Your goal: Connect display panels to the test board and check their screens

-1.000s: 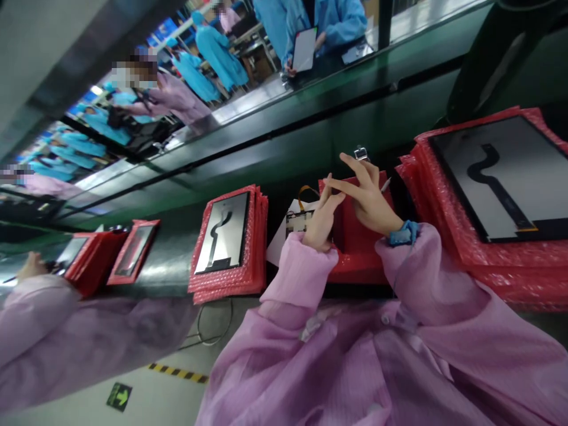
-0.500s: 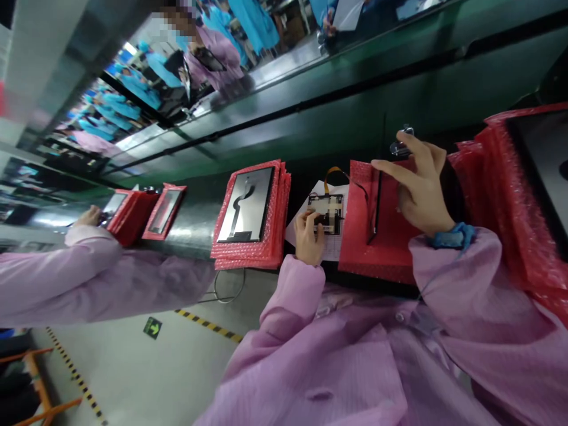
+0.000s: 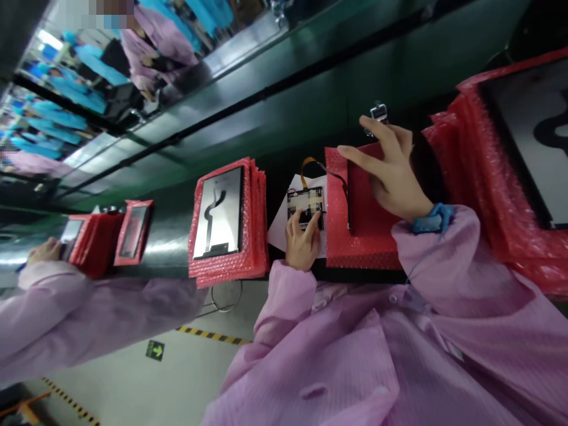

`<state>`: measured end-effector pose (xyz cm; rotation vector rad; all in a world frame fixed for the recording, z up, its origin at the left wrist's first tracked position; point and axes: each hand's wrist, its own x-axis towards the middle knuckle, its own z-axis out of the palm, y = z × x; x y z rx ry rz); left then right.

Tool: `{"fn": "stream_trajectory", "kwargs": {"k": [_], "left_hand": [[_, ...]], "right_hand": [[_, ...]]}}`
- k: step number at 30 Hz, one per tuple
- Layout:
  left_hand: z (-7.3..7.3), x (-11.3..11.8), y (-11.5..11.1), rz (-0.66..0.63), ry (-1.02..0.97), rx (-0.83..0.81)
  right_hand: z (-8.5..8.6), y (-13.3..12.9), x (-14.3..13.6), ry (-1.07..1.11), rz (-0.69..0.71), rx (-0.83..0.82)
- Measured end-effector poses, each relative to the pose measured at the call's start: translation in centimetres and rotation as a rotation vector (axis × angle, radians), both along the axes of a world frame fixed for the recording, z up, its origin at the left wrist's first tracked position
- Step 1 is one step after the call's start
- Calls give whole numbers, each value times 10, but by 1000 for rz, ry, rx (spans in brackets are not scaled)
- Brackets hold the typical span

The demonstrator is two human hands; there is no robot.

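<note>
My left hand rests on a small circuit board with tan tape; its fingers are apart and the tips touch the board's lower part. White paper lies under the board. An orange flat cable loops from the board toward a thin dark screen panel, seen almost edge-on over a red bubble-wrap bag. My right hand is at the panel's upper part, with forked fingers on either side of its edge. Their exact contact is hard to see.
Left of the board, a silver-backed screen lies on stacked red bubble bags. Another stack with a screen stands at right. A metal clip is behind my right hand. A co-worker's hand is at far left.
The view has shifted, so the bench items sit further left. My left hand stays on the board with its fingers spread a little wider. My right hand keeps its pose at the panel.
</note>
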<state>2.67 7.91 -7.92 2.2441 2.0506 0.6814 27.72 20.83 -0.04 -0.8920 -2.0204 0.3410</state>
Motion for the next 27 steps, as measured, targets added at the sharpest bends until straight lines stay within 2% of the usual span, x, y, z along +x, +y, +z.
{"fn": "stream_trajectory", "kwargs": {"k": [11,15,17,20,23,25,27], "left_hand": [[5,-2,-4,-27,55,-17],[3,-4,-5,-23,55,-9],[8,-3,-5,-50,11,19],[31,7,2,-112,-232,116],[64,32,21,-164,-747,165],[82,51,39,-274,-1088,99],[93,66,58,-330,-1325,1]], "right_hand": [[7,-6,-1,-91,5,-41],[4,-5,-1,-98,11,-28],[0,-3,-1,-93,15,-17],[-5,-1,-5,-71,28,29],[-8,-2,-14,-63,48,71],[-8,-4,-19,-66,54,74],[-8,-3,-21,-48,40,56]]}}
